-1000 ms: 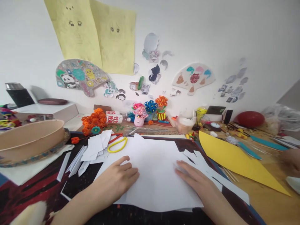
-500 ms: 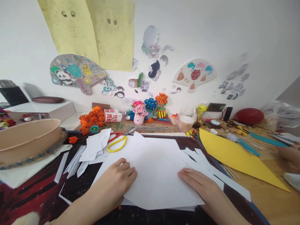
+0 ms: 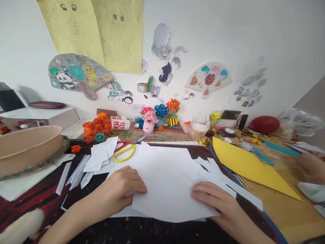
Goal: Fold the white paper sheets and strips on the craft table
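A large sheet of white paper [image 3: 167,189] lies in front of me, its near edge bowed, over other white paper. My left hand [image 3: 124,188] is closed on its left edge, fingers curled over the top. On the right edge, my right hand [image 3: 215,200] has its fingers over the sheet and its thumb at the near side, mostly hidden. Beyond my left hand are scissors [image 3: 125,153] with red and yellow handles, beside a pile of small paper pieces [image 3: 98,157]. Cut white strips [image 3: 236,188] lie beyond my right hand.
At left stands a round beige basin [image 3: 30,144]. Yellow card [image 3: 248,169] lies at right, near another person's blurred hand [image 3: 308,167]. Along the back are orange flowers [image 3: 98,128], a bottle [image 3: 120,124], small flower pots [image 3: 148,126] and a red balloon [image 3: 265,124].
My left hand has turned slightly, its thumb now showing below the fingers. The right fingers have bent a little more at the sheet's edge. The whole view has shifted slightly.
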{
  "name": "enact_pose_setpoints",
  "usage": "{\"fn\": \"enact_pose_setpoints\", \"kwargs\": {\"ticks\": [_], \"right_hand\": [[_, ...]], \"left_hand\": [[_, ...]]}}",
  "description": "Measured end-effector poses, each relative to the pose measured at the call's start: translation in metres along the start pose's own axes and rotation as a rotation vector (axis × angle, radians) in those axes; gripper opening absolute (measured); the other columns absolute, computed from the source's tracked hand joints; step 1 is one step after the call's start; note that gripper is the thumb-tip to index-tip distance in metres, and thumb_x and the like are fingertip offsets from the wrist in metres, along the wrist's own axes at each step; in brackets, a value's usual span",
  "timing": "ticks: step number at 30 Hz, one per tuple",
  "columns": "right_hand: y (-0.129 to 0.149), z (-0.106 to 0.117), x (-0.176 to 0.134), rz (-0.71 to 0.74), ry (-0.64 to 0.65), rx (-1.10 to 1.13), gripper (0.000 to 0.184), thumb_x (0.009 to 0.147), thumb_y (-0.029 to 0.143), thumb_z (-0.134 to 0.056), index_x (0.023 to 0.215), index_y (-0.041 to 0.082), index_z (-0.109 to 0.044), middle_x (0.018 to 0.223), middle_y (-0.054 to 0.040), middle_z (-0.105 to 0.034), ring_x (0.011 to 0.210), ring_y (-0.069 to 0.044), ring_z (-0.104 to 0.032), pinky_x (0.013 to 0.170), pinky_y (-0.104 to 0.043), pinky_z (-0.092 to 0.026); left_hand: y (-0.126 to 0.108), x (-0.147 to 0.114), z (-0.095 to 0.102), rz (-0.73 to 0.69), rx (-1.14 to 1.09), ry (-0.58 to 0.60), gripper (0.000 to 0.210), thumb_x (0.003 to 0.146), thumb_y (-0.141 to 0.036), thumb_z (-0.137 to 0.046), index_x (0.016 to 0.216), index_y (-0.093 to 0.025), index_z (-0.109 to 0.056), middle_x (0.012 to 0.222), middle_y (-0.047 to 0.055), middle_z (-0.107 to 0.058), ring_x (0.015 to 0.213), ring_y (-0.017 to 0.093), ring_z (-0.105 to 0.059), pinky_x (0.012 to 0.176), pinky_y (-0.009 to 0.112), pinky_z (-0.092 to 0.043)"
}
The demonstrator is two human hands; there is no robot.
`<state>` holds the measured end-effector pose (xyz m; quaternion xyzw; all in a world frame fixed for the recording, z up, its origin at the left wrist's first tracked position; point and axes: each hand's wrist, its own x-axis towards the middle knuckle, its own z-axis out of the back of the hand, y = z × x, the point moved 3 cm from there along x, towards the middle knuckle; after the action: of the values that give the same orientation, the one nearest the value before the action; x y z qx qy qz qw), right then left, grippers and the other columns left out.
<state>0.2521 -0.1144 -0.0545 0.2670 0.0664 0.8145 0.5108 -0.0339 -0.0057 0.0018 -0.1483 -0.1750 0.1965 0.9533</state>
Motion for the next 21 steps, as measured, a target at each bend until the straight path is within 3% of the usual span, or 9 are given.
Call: {"fn": "enact_pose_setpoints", "kwargs": {"ticks": [2,3,5,9,12,14,16,18,21], "right_hand": [[0.0,0.003,0.01,-0.056,-0.022,0.112,0.021,0.085,0.018,-0.054,0.089,0.024,-0.073,0.089,-0.0045,-0.072,0.087,-0.022,-0.064,0.081,-0.031,-0.051],[-0.003,0.004,0.016,-0.128,-0.048,0.149,0.02,0.087,0.025,-0.055,0.077,0.022,-0.072,0.075,-0.0035,-0.069,0.073,-0.02,-0.062,0.07,-0.029,-0.05],[-0.013,0.006,0.026,-0.317,-0.117,0.203,0.034,0.086,0.04,-0.057,0.059,0.019,-0.064,0.055,-0.0003,-0.056,0.054,-0.016,-0.05,0.053,-0.026,-0.041],[-0.039,-0.002,0.046,-0.548,-0.157,0.423,0.047,0.076,0.055,-0.062,0.051,0.018,-0.05,0.046,0.0042,-0.037,0.047,-0.01,-0.03,0.044,-0.024,-0.022],[-0.056,-0.011,0.06,-0.588,-0.166,0.465,0.052,0.071,0.058,-0.064,0.047,0.02,-0.037,0.046,0.0053,-0.03,0.047,-0.009,-0.026,0.045,-0.024,-0.016],[-0.062,-0.016,0.068,-0.587,-0.159,0.474,0.052,0.069,0.058,-0.065,0.047,0.021,-0.036,0.047,0.0052,-0.031,0.048,-0.009,-0.026,0.045,-0.024,-0.016],[-0.064,-0.018,0.074,-0.566,-0.135,0.478,0.051,0.069,0.058,-0.064,0.047,0.02,-0.038,0.048,0.0051,-0.031,0.048,-0.009,-0.026,0.045,-0.024,-0.016],[-0.063,-0.018,0.079,-0.535,-0.11,0.441,0.05,0.07,0.056,-0.063,0.047,0.02,-0.036,0.048,0.0054,-0.03,0.048,-0.009,-0.026,0.045,-0.024,-0.016],[-0.059,-0.018,0.086,-0.482,-0.056,0.358,0.049,0.074,0.052,-0.059,0.048,0.021,-0.031,0.05,0.0057,-0.028,0.049,-0.009,-0.027,0.045,-0.024,-0.017]], "left_hand": [[0.001,0.002,0.001,0.041,-0.207,0.047,0.017,0.085,-0.02,-0.055,0.088,-0.025,-0.071,0.083,0.001,-0.071,0.077,0.015,-0.061,0.074,0.026,-0.043],[0.002,0.002,0.001,0.099,-0.287,0.046,0.013,0.085,-0.026,-0.058,0.083,-0.023,-0.071,0.08,0.001,-0.07,0.075,0.015,-0.06,0.071,0.025,-0.043],[0.007,0.004,0.0,0.281,-0.333,-0.021,0.028,0.083,-0.04,-0.06,0.065,-0.019,-0.065,0.064,-0.001,-0.062,0.063,0.013,-0.054,0.06,0.023,-0.039],[0.021,0.004,-0.009,0.573,-0.373,-0.156,0.05,0.084,-0.052,-0.054,0.049,-0.018,-0.044,0.047,-0.005,-0.043,0.049,0.01,-0.038,0.05,0.022,-0.029],[0.031,0.004,-0.015,0.647,-0.428,-0.181,0.042,0.081,-0.051,-0.055,0.055,-0.019,-0.049,0.047,-0.005,-0.045,0.047,0.011,-0.039,0.048,0.023,-0.028],[0.036,0.002,-0.014,0.686,-0.351,-0.24,0.03,0.08,-0.047,-0.058,0.07,-0.019,-0.059,0.056,-0.004,-0.055,0.049,0.012,-0.045,0.049,0.023,-0.032],[0.034,0.0,-0.009,0.66,-0.156,-0.343,0.028,0.08,-0.042,-0.059,0.096,-0.019,-0.062,0.082,0.002,-0.066,0.059,0.015,-0.054,0.057,0.026,-0.041],[0.023,0.002,-0.004,0.515,0.107,-0.417,0.036,0.083,-0.036,-0.056,0.115,-0.02,-0.057,0.111,0.007,-0.064,0.084,0.022,-0.061,0.075,0.034,-0.046],[-0.005,0.013,-0.006,0.188,0.4,-0.336,0.032,0.091,-0.022,-0.045,0.122,-0.027,-0.055,0.125,0.004,-0.061,0.114,0.025,-0.054,0.098,0.044,-0.034]]}}
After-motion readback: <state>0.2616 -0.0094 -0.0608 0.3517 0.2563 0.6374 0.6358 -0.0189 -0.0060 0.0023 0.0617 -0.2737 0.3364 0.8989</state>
